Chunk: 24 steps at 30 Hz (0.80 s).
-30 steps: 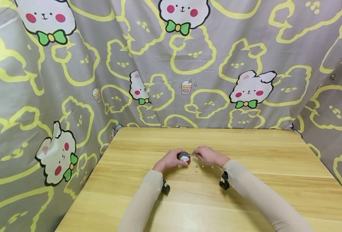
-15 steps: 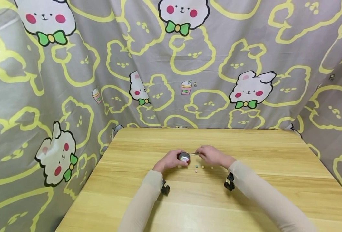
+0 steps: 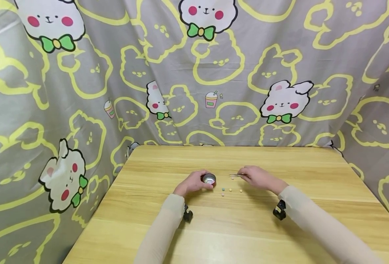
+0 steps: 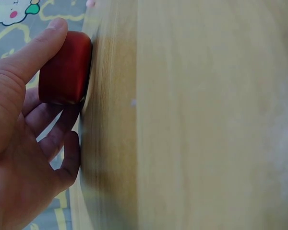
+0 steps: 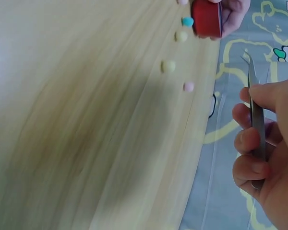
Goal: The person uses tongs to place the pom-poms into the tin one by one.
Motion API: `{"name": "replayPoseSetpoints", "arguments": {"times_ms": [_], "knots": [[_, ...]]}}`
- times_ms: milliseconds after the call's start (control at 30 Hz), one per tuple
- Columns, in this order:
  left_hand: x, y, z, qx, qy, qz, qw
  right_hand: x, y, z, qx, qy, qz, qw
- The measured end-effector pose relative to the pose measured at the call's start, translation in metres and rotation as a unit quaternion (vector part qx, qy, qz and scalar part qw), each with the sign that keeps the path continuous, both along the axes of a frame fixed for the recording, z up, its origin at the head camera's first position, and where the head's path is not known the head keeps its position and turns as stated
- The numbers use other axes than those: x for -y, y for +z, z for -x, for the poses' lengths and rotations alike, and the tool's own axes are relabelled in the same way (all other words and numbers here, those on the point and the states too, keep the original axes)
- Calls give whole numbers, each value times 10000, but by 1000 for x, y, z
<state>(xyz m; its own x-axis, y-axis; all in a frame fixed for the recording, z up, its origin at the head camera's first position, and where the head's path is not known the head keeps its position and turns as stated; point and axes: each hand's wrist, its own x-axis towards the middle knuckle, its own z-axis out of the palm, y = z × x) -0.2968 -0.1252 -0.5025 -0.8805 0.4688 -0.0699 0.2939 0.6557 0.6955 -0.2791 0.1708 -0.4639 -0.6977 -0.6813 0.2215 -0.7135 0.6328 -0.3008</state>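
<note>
My left hand [image 3: 194, 182] holds a small round tin [image 3: 209, 179] with thumb and fingers around its side. Red shows on the tin's outer wall [image 4: 67, 67] in the left wrist view; its silvery inside faces up, with something pinkish in it. My right hand [image 3: 255, 176] grips curved-tip tweezers [image 5: 258, 124], pointing left. Their tips are apart, with nothing visible between them. Near the tips in the head view is a pink ball [image 5: 188, 86] on the table. Two yellow balls [image 5: 168, 66], a blue ball [image 5: 187, 21] and another pink ball [image 3: 223, 195] lie between the hands.
The wooden table [image 3: 194, 231] reaches back to a grey curtain [image 3: 194, 124] with cartoon prints. More curtain hangs at the left and right. Dark wrist cameras [image 3: 279, 210] sit under both forearms.
My right hand and the tweezers have moved right, away from the tin, to above a pink ball. The left hand and tin have stayed in place.
</note>
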Motion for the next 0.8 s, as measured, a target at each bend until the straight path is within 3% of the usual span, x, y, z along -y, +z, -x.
{"name": "replayPoseSetpoints", "arguments": {"times_ms": [400,800], "knots": [[0,2,-3,8,-3,-46,10000,-25,-10,-7,-145,74,-75,9998],[0,-1,0,96,55,-40,9999,-29,-23,-17,-240,33,4,9997]]}}
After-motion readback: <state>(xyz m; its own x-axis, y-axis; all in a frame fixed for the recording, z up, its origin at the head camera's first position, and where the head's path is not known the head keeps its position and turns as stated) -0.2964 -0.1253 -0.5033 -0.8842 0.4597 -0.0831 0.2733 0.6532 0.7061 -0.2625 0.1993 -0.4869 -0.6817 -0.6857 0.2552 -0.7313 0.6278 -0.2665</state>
